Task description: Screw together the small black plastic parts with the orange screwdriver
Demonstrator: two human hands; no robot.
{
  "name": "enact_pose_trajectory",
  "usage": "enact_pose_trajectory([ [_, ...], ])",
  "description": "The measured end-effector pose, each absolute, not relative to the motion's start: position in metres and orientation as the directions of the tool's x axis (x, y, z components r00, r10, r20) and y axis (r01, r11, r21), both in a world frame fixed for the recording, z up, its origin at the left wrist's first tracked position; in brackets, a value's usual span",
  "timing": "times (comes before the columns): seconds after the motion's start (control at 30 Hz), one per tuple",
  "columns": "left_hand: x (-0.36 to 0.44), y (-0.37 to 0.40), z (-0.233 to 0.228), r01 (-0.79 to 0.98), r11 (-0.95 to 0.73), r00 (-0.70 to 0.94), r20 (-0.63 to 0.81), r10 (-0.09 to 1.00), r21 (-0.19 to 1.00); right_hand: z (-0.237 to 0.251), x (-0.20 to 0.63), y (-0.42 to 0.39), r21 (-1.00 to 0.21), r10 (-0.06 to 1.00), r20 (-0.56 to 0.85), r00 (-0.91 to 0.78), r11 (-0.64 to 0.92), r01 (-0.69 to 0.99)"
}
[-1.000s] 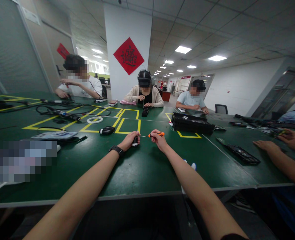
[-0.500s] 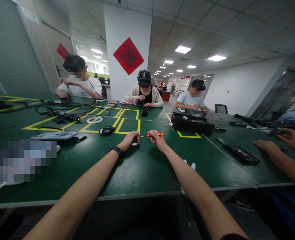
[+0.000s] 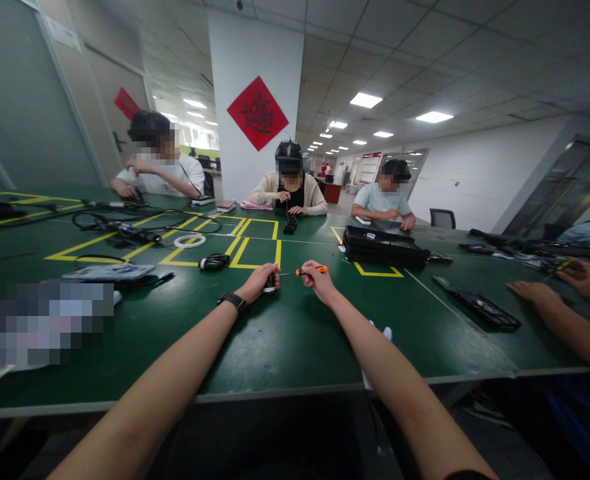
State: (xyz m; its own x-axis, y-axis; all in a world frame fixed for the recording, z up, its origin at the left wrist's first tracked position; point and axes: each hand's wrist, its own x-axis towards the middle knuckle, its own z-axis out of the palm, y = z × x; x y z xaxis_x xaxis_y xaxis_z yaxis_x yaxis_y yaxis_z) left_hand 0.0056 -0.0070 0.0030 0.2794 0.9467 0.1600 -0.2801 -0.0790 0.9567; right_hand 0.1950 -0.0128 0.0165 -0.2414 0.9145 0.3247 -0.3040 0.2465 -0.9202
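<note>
My left hand [image 3: 257, 283], with a black watch on the wrist, grips a small black part [image 3: 271, 283] just above the green table [image 3: 285, 340]. My right hand [image 3: 319, 282] holds an orange-handled screwdriver [image 3: 311, 270] lying level, its thin metal tip pointing left into the black part. Both arms stretch out far over the table's middle.
A black tray [image 3: 382, 247] lies beyond my right hand. Cables [image 3: 125, 223], a white tape ring [image 3: 189, 241] and a black device [image 3: 213, 261] lie left, and small black parts [image 3: 289, 223] sit farther back. Three people sit across. Another person's hands [image 3: 535, 291] rest by a black strip [image 3: 485, 310] at right.
My hands stay almost in place. The screwdriver has shifted very slightly in my right fingers. The person at the far left has moved a hand a little.
</note>
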Motion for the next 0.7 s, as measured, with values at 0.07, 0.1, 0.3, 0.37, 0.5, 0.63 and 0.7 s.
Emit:
enact_pose_trajectory([
  [0.07,0.0058,-0.0073,0.0033,-0.28,-0.08,0.277,0.16,0.947,0.957,0.0164,0.1951,-0.0134,-0.916,0.907,0.338,-0.25,0.256,-0.31],
  [0.1,0.0059,-0.0075,0.0036,-0.279,-0.08,0.275,0.16,0.948,0.957,0.0166,0.1948,-0.0139,-0.914,0.904,0.343,-0.254,0.259,-0.312],
  [0.3,0.0059,-0.0084,0.005,-0.276,-0.074,0.28,0.153,0.948,0.958,0.0151,0.1942,-0.0112,-0.918,0.914,0.332,-0.233,0.256,-0.303],
  [0.37,0.006,-0.0079,0.0043,-0.276,-0.075,0.281,0.155,0.947,0.958,0.014,0.1952,-0.0099,-0.917,0.915,0.335,-0.226,0.261,-0.303],
  [0.5,0.006,-0.0061,0.0026,-0.274,-0.081,0.281,0.16,0.946,0.958,0.0148,0.1957,-0.0118,-0.906,0.899,0.361,-0.248,0.275,-0.323],
  [0.63,0.0058,-0.0049,0.0017,-0.275,-0.081,0.279,0.16,0.947,0.958,0.0168,0.1946,-0.0135,-0.908,0.897,0.352,-0.269,0.257,-0.331],
  [0.7,0.006,-0.0047,0.0014,-0.271,-0.08,0.276,0.156,0.948,0.959,0.0162,0.1951,-0.0119,-0.913,0.913,0.327,-0.246,0.238,-0.331],
])
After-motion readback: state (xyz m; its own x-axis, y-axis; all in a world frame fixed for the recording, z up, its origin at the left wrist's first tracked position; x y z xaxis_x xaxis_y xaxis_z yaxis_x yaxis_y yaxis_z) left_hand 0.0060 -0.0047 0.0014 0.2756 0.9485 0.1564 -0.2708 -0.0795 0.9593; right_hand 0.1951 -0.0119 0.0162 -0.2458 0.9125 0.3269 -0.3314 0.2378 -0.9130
